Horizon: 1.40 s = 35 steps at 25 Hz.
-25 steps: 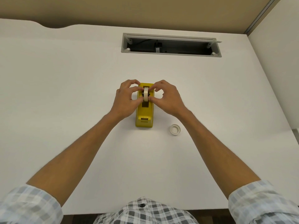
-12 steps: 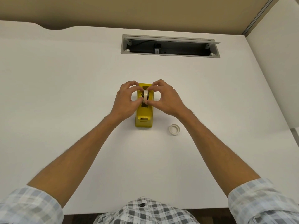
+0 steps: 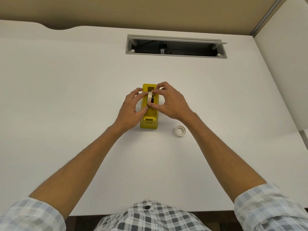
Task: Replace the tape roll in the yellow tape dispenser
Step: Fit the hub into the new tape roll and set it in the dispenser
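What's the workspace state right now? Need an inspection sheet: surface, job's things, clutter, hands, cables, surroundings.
Surface: white desk, matte.
Job's things: yellow plastic tape dispenser standing on the desk; pale tape roll upright on edge over its well; whether it is seated cannot be told. A second white ring-shaped tape roll lies flat beside the dispenser, apart from it.
Clutter: nothing seen.
Hands: left hand and right hand both pinch the upright roll.
Cables: dark cable and plug inside the grey open cable tray.
Surroundings: tan partition wall; white side panel.
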Tool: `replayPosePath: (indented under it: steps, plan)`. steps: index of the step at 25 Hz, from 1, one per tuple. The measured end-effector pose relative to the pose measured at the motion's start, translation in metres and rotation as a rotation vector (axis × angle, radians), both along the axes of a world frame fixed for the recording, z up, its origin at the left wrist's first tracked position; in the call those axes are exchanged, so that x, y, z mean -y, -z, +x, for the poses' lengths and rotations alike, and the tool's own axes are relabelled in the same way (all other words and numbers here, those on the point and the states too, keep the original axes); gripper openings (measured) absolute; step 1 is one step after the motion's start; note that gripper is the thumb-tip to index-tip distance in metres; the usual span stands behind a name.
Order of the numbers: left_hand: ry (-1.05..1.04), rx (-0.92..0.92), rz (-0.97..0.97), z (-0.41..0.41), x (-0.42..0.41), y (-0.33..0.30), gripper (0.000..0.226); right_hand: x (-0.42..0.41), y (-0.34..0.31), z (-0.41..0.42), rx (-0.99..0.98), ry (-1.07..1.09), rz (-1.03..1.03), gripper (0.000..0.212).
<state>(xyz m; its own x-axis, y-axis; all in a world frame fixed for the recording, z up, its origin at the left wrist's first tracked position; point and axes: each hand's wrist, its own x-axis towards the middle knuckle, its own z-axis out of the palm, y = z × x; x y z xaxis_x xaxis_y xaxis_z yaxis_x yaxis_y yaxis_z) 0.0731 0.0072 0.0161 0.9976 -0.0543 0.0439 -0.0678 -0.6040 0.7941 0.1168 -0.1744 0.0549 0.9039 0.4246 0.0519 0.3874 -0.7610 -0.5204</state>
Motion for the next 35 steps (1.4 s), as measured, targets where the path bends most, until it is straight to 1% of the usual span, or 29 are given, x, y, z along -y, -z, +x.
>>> replayPosePath:
  steps: [4,10,14,19,22,25,30,33,35]
  plan:
    - [0.036,0.020,-0.004,0.005,-0.003,-0.006,0.057,0.000,-0.001,-0.001,0.015,0.002,0.009,0.060]
    - [0.072,-0.002,0.036,0.017,-0.004,-0.013,0.051,0.000,-0.001,-0.003,0.029,-0.001,0.044,0.042]
    - [0.080,-0.010,0.023,0.016,-0.005,-0.012,0.051,0.001,0.000,-0.004,0.022,-0.002,0.051,0.041]
    - [0.084,0.000,0.033,0.015,-0.004,-0.013,0.052,0.002,-0.004,-0.007,0.042,-0.002,0.051,0.047]
    - [0.102,0.028,0.059,0.016,-0.004,-0.014,0.054,0.002,-0.006,-0.010,0.106,-0.023,0.057,0.038]
    - [0.127,0.034,0.082,0.017,-0.002,-0.014,0.053,0.000,-0.007,-0.009,0.179,-0.003,-0.003,0.026]
    - [0.178,0.013,0.114,0.021,-0.002,-0.021,0.057,-0.001,-0.007,-0.004,0.301,-0.032,-0.138,0.024]
    - [0.113,0.034,0.067,0.020,0.000,-0.027,0.055,-0.001,-0.007,0.000,0.333,-0.064,-0.194,0.023]
    - [0.097,0.074,0.070,0.021,0.000,-0.027,0.051,-0.001,-0.007,0.002,0.366,-0.079,-0.221,0.022]
